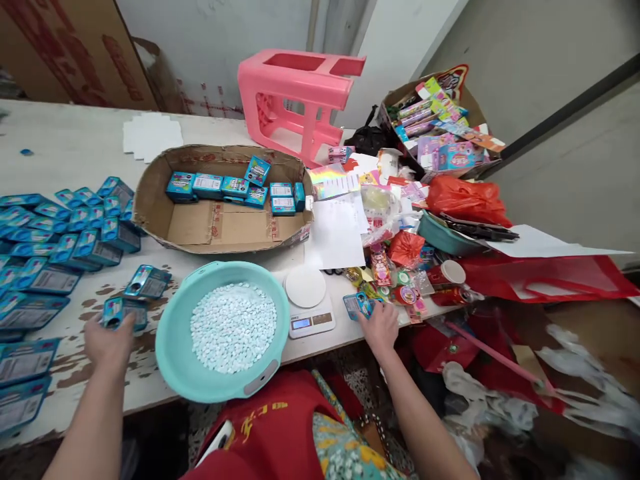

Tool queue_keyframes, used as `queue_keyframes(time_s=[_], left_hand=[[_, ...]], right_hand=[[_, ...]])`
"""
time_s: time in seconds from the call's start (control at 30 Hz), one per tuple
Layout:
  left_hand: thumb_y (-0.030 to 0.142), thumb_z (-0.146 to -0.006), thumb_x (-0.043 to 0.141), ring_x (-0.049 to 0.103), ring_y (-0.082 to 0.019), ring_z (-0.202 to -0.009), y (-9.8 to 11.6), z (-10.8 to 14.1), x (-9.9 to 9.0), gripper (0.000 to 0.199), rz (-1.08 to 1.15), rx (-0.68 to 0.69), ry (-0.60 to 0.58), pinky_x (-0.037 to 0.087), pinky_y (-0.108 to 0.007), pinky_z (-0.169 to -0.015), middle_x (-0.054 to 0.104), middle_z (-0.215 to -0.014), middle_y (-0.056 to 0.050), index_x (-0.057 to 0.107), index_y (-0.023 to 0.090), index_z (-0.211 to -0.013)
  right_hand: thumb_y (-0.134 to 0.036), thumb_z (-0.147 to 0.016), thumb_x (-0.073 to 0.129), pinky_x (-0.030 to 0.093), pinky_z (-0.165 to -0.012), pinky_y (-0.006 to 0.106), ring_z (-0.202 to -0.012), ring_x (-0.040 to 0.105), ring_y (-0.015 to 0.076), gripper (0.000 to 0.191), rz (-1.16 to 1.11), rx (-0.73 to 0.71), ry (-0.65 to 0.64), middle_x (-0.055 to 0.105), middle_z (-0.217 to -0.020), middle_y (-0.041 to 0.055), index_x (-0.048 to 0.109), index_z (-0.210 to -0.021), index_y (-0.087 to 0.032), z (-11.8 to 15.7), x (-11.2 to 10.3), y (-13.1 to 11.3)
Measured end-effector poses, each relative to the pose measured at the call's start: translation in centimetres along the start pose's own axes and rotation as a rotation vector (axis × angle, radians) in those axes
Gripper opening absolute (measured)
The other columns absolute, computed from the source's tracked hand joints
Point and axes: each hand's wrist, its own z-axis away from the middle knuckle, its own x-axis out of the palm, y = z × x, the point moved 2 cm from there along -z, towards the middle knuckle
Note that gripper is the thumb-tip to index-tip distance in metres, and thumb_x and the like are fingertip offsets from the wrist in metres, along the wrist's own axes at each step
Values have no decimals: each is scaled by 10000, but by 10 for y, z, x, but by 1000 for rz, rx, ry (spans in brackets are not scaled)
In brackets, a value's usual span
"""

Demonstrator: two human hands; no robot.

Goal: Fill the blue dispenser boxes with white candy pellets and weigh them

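Note:
Near the table's left front, my left hand (pixel 109 339) is closed round a small blue box (pixel 134 315) with a round hole in its end. Just behind it lies another blue box (pixel 148 283). My right hand (pixel 380 325) has its fingers on a blue packet (pixel 356 305), to the right of a white kitchen scale (pixel 311 321) with a round plate. Between my hands stands a turquoise basin (pixel 173 333) holding many small pale tablets (pixel 233 327).
Many blue boxes (pixel 50 275) stand on the left. A cardboard tray (pixel 190 225) with several blue boxes lies behind the basin. Beyond are a pink stool (pixel 295 83), white paper (pixel 335 233), mixed packets, a carton of colourful goods (pixel 450 133) and a red bag (pixel 465 199).

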Motion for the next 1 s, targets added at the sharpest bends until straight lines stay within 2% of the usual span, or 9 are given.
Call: queue_keyframes(time_s=[0.1, 0.17, 0.2, 0.3, 0.4, 0.5, 0.6, 0.83, 1.0], left_hand=[[462, -748, 603, 391, -430, -1228, 14, 26, -3, 586, -215, 51, 343, 298, -631, -1007, 520, -1239, -155, 449, 128, -1204], [399, -824, 532, 446, -370, -1183, 33, 54, 13, 483, -255, 274, 356, 336, -572, -995, 544, -1198, -161, 486, 99, -1200], [383, -852, 498, 471, -341, -1151, 43, 71, 28, 431, -246, 390, 279, 358, -538, -984, 562, -1160, -153, 512, 98, -1176], [381, -880, 469, 504, -272, -1092, 73, 125, 91, 359, -169, 666, -229, 382, -446, -975, 589, -1117, -129, 555, 134, -1126], [391, -897, 435, 457, -270, -1143, 92, 170, 141, 358, -272, 738, -603, 364, -443, -970, 554, -1218, -100, 548, 207, -1183], [392, -910, 387, 450, -285, -1114, 96, 191, 152, 332, -415, 734, -706, 367, -441, -925, 557, -1164, -108, 592, 207, -1095], [364, -925, 327, 490, -269, -1025, 90, 196, 140, 343, -484, 797, -820, 373, -405, -898, 581, -1028, -114, 609, 178, -978], [376, -878, 378, 585, -251, -783, 69, 186, 129, 273, -501, 550, -985, 383, -333, -678, 611, -863, -90, 577, 191, -903], [414, -790, 533, 504, -153, -588, 73, 173, 126, 262, 52, 135, -1023, 343, -247, -544, 513, -613, -14, 514, 180, -675]], right_hand=[[-394, -768, 632, 398, -758, 423, -987, 473, 356, 405, 65, 20, 8, 540, -1035, 205, 592, -1043, -99, -10, 3, -3], [-399, -770, 627, 384, -755, 418, -984, 471, 350, 401, 50, 4, 26, 541, -1047, 202, 594, -1045, -109, -14, 7, -3], [-396, -770, 627, 380, -755, 416, -985, 469, 346, 399, 36, -11, 36, 541, -1066, 199, 594, -1055, -117, -14, 9, -3], [-377, -767, 630, 381, -748, 409, -991, 464, 337, 386, -12, -41, 72, 544, -1123, 180, 596, -1068, -138, -12, 16, -2], [-387, -752, 645, 392, -751, 415, -986, 466, 336, 361, -68, -36, 101, 559, -1132, 168, 618, -1016, -141, -12, 17, 0], [-434, -770, 625, 402, -789, 435, -984, 482, 328, 350, -187, -52, 138, 586, -1091, 156, 629, -977, -152, -16, 7, -2], [-471, -800, 595, 420, -834, 412, -960, 524, 281, 379, -412, -151, 156, 611, -998, 121, 607, -1022, -164, -24, -9, -19], [-485, -806, 599, 468, -784, 347, -905, 578, 231, 374, -706, -378, -54, 629, -957, 78, 611, -1045, -198, -41, -10, -109], [-515, -774, 629, 471, -814, 387, -958, 567, 254, 451, -740, -416, -114, 618, -1027, 94, 589, -1102, -207, -43, 2, -128]])
